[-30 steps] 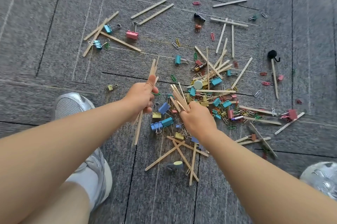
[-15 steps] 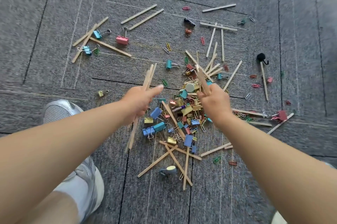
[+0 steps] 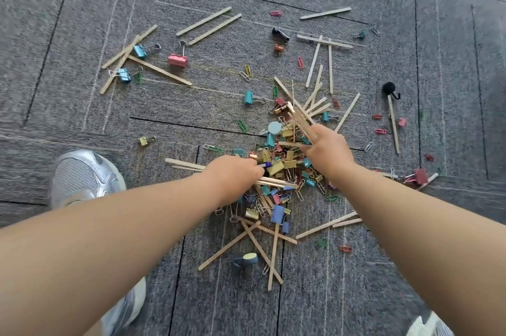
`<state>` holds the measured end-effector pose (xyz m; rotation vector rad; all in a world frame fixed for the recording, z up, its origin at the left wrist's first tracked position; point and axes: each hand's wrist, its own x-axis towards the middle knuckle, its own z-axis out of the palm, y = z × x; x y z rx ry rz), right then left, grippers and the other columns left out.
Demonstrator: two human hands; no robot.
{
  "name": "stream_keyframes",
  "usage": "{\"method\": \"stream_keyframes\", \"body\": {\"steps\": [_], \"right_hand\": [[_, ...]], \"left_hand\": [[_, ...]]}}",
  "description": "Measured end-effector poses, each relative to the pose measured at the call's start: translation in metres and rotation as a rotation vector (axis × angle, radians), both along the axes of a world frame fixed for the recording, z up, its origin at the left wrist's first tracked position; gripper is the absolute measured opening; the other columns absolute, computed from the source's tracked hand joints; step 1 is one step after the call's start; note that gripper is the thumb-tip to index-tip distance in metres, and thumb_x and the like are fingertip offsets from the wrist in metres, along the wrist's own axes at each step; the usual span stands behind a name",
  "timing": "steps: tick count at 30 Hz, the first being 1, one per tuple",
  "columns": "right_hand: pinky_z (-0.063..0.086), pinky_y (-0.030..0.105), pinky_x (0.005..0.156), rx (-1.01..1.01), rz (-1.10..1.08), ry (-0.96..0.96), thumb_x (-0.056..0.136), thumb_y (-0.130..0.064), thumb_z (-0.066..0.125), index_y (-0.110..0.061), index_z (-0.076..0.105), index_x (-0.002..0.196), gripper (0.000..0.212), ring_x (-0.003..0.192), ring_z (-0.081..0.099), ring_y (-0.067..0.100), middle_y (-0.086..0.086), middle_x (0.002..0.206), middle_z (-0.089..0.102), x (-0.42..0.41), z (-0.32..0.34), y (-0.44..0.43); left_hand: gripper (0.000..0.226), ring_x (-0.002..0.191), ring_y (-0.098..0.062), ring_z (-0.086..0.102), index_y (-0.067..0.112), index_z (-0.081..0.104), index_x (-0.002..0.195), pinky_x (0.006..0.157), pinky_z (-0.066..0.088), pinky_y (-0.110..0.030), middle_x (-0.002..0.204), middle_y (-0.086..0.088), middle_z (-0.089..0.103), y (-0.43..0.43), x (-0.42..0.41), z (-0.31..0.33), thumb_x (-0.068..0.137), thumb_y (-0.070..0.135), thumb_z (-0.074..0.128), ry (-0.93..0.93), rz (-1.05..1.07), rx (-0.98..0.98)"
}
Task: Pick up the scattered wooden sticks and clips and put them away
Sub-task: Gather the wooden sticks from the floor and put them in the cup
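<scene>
1. We look down at a grey carpet floor point(image 3: 82, 34). Wooden sticks point(image 3: 208, 21) and clips point(image 3: 284, 164) lie spread all over it.
2. Most clips sit in one big heap in the middle, between our hands. Some sticks lie far off at the top, and some cross each other near the bottom.
3. Our left hand point(image 3: 232, 177) has its fingers curled round a bunch of sticks point(image 3: 186, 165). It lies flat and sideways, right by the heap.
4. Our right hand point(image 3: 328, 152) has its fingers curled round a second bunch point(image 3: 299, 119), which points up and away from us.
5. The sticks are long, thin, flat and made of pale wood. We think they are light and stiff, but might snap if we bend them. Holding them near the middle should stop a bunch from fanning out.
6. The fat clips, like the pink clip point(image 3: 178, 60), are little metal folds with wire handles, in pink, blue and gold. The paper clips are just bent wire.
7. We think the clips are hard, smooth and light, and that they hook onto each other. A scoop with a cupped hand, or a pinch on a wire handle, should work.
8. The carpet looks rough, so flat paper clips may be hard to pick off it.
9. A silver shoe point(image 3: 85, 174) sits by our left arm.
</scene>
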<state>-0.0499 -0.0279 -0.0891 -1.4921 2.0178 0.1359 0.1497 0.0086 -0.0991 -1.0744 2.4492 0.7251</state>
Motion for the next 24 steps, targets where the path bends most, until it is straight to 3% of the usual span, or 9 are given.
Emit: {"method": "stream_keyframes", "body": {"steps": [2,7,9,11,13,16,19,21,24], "right_hand": [[0.056,0.042,0.067,0.030,0.001,0.018,0.091,-0.024,0.060,-0.017,0.055,0.091,0.008,0.073,0.061,0.025,0.005,0.083,0.061,0.000,-0.002,-0.004],[0.057,0.044,0.068,0.086,0.201,0.169,0.094,-0.022,0.052,-0.011,0.055,0.087,0.014,0.071,0.062,0.025,0.006,0.077,0.060,0.006,0.001,-0.007],[0.057,0.042,0.065,0.101,0.256,0.171,0.095,-0.020,0.050,-0.009,0.055,0.088,0.014,0.068,0.060,0.023,0.005,0.075,0.058,0.006,0.002,-0.006],[0.054,0.034,0.056,0.092,0.203,0.084,0.094,-0.022,0.051,-0.010,0.054,0.089,0.014,0.062,0.057,0.019,0.004,0.076,0.058,0.006,0.005,-0.005],[0.044,0.028,0.047,0.050,0.066,-0.046,0.093,-0.026,0.051,-0.010,0.052,0.082,0.020,0.054,0.049,0.015,0.003,0.073,0.057,0.007,0.009,-0.003],[0.033,0.023,0.043,-0.020,-0.118,-0.146,0.094,-0.025,0.046,-0.010,0.050,0.071,0.028,0.050,0.040,0.014,0.002,0.064,0.049,0.011,0.018,-0.004],[0.033,0.025,0.046,0.000,-0.309,-0.270,0.096,-0.029,0.042,-0.008,0.057,0.084,0.028,0.055,0.039,0.015,0.003,0.068,0.047,0.017,0.028,-0.009],[0.034,0.025,0.046,0.037,-0.445,-0.395,0.098,-0.030,0.041,-0.007,0.056,0.092,0.028,0.054,0.037,0.013,0.004,0.071,0.046,0.020,0.034,-0.012],[0.035,0.023,0.042,0.086,-0.480,-0.435,0.099,-0.026,0.041,-0.009,0.056,0.091,0.024,0.050,0.038,0.012,0.003,0.070,0.048,0.022,0.042,-0.012]], "left_hand": [[0.021,0.075,-0.019,0.056,0.018,0.039,0.090,0.063,0.053,-0.033,0.082,0.003,0.046,-0.004,-0.002,0.003,0.088,0.002,0.052,-0.022,-0.024,-0.008],[0.006,0.059,-0.012,0.047,0.015,0.051,0.091,0.046,0.039,-0.025,0.090,0.001,0.044,-0.008,0.006,0.000,0.093,0.010,0.053,-0.034,-0.072,-0.056],[0.008,0.055,-0.008,0.044,0.015,0.049,0.094,0.041,0.032,-0.018,0.094,0.002,0.046,-0.005,0.013,-0.004,0.092,0.007,0.051,0.007,-0.047,-0.054],[0.013,0.062,-0.008,0.048,0.016,0.047,0.099,0.045,0.040,-0.020,0.092,0.004,0.049,-0.003,0.019,-0.002,0.092,0.005,0.046,0.089,0.040,-0.009],[0.014,0.067,-0.009,0.051,0.016,0.049,0.102,0.054,0.048,-0.021,0.088,0.004,0.052,-0.003,0.024,0.004,0.093,0.007,0.045,0.190,0.223,0.110],[0.008,0.053,-0.009,0.044,0.012,0.052,0.099,0.044,0.039,-0.016,0.078,0.001,0.055,-0.008,0.027,0.009,0.096,0.012,0.044,0.393,0.619,0.244],[0.026,0.045,-0.009,0.035,0.009,0.058,0.091,0.039,0.032,-0.018,0.064,0.001,0.048,-0.023,0.023,0.014,0.101,0.025,0.040,0.547,0.992,0.350],[0.030,0.046,-0.010,0.034,0.013,0.062,0.088,0.044,0.033,-0.022,0.060,0.001,0.045,-0.033,0.021,0.017,0.100,0.030,0.041,0.638,1.221,0.439],[0.029,0.049,-0.013,0.038,0.013,0.061,0.090,0.051,0.040,-0.027,0.056,0.002,0.041,-0.043,0.018,0.026,0.100,0.032,0.041,0.744,1.438,0.569]]}}
